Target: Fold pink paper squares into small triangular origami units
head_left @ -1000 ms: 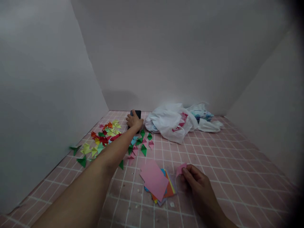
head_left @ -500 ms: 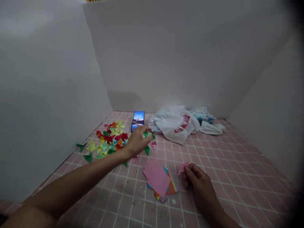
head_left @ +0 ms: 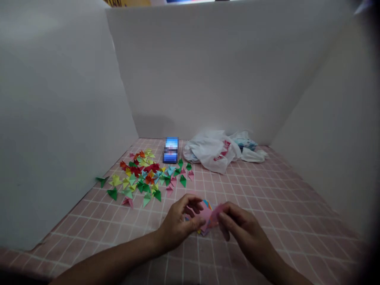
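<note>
My right hand (head_left: 239, 227) pinches a small pink folded paper (head_left: 217, 212) between thumb and fingers, just right of the stack. My left hand (head_left: 181, 221) hovers at the left side of the stack of coloured paper sheets (head_left: 206, 215), its fingers curved and apart, and I see nothing held in it. The sheet on top of the stack is pink, with blue, orange and yellow edges peeking out below. Part of the stack is hidden behind my left fingers.
Many small folded paper pieces (head_left: 138, 170) in red, green, yellow, blue and pink lie spread at the left. Behind them is a phone (head_left: 171, 150) with a lit screen. A crumpled white plastic bag (head_left: 212, 150) rests by the back wall (head_left: 196, 79). The floor (head_left: 285, 221) has pink tiles.
My left hand has come back from the folded pieces to the paper stack. My right hand has shifted slightly left with the pink paper. The view has tilted up a little.
</note>
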A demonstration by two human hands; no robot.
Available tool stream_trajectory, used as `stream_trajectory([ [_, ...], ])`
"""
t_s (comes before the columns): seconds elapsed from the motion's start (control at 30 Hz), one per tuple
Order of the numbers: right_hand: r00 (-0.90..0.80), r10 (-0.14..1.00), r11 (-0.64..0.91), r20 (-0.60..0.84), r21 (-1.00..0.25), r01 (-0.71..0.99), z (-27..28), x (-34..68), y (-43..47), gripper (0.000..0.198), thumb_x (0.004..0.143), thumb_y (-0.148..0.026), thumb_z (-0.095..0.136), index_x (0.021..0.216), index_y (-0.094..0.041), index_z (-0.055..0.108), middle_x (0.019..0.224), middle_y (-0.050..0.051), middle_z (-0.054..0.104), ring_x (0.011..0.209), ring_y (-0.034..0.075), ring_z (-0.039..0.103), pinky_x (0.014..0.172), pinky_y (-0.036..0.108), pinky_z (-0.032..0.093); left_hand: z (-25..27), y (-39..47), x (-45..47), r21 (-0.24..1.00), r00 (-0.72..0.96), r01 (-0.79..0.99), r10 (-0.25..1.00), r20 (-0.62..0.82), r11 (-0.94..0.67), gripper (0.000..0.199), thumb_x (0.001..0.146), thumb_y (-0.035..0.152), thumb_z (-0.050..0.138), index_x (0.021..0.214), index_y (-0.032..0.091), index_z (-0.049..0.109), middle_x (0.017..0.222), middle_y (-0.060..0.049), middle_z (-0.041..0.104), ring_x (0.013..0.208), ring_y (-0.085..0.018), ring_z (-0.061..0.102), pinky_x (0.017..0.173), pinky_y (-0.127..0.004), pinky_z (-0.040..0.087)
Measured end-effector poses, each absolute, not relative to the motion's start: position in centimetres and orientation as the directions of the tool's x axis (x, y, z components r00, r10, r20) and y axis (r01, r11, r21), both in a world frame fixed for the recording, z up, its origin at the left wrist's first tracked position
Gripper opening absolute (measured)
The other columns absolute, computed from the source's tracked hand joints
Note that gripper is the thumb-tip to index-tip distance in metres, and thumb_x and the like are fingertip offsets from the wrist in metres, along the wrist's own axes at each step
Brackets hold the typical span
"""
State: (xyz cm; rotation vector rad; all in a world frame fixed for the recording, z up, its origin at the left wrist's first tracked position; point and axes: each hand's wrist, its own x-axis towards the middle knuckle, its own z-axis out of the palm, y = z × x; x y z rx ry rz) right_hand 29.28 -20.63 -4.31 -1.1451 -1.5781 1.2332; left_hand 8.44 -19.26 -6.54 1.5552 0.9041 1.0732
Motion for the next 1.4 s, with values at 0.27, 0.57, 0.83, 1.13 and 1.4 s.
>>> stream_trajectory([
  [0.27,-0.32,0.931,0.289,0.175,-0.889,0.354,-4.2,26.0,-20.8,0.027,0.091,-0.033,0.054,0.069,-0.02,0.063,0.061,0.0,0.056,0.057,0.014,0.05,0.057,0.027,0.037,-7.2,-20.3,8.5,0.993,0.409,-0.105,0.908,0.084,-0.045,0.029,0.083,0.041,0.073,0.092,0.016,0.063,0.079,-0.003,0.067,0.071,-0.015,0.063,0.068,-0.027,0.048],
  [0.57,-0.261,0.951,0.227,0.163,-0.945,0.236,-5.4,23.6,-17.8,0.029,0.091,-0.038,0.056,0.068,-0.02,0.056,0.058,-0.002,0.054,0.052,0.012,0.049,0.053,0.024,0.037,-8.2,-17.4,7.3,0.979,0.285,-0.205,0.958,0.042,0.018,0.037,0.074,0.047,0.079,0.077,0.016,0.059,0.07,0.0,0.06,0.065,-0.012,0.055,0.063,-0.025,0.043],
  [0.83,-0.278,0.949,0.2,0.145,-0.962,0.183,-8.5,24.8,-17.5,0.03,0.091,-0.041,0.056,0.072,-0.019,0.061,0.061,-0.001,0.059,0.055,0.013,0.051,0.055,0.024,0.039,-9.5,-17.0,7.6,0.993,0.318,-0.113,0.948,-0.005,0.043,0.039,0.072,0.049,0.078,0.072,0.017,0.057,0.066,0.002,0.054,0.063,-0.012,0.048,0.061,-0.025,0.037],
  [1.13,-0.232,0.954,0.231,0.19,-0.958,0.168,-7.7,24.5,-17.8,0.032,0.087,-0.042,0.061,0.064,-0.02,0.057,0.058,-0.001,0.055,0.055,0.013,0.049,0.056,0.025,0.037,-9.1,-17.2,7.0,0.999,0.398,-0.008,0.917,0.034,-0.034,0.038,0.085,0.052,0.064,0.072,0.016,0.06,0.066,0.0,0.056,0.062,-0.013,0.05,0.062,-0.025,0.038],
  [1.4,-0.31,0.941,0.181,0.138,-0.977,0.114,-9.7,24.7,-17.1,0.034,0.091,-0.047,0.057,0.073,-0.019,0.056,0.064,-0.001,0.055,0.057,0.012,0.048,0.056,0.024,0.038,-9.4,-16.3,6.5,0.99,0.363,0.057,0.926,0.1,-0.13,0.033,0.088,0.045,0.06,0.074,0.015,0.059,0.067,0.001,0.053,0.063,-0.012,0.047,0.06,-0.024,0.037],
])
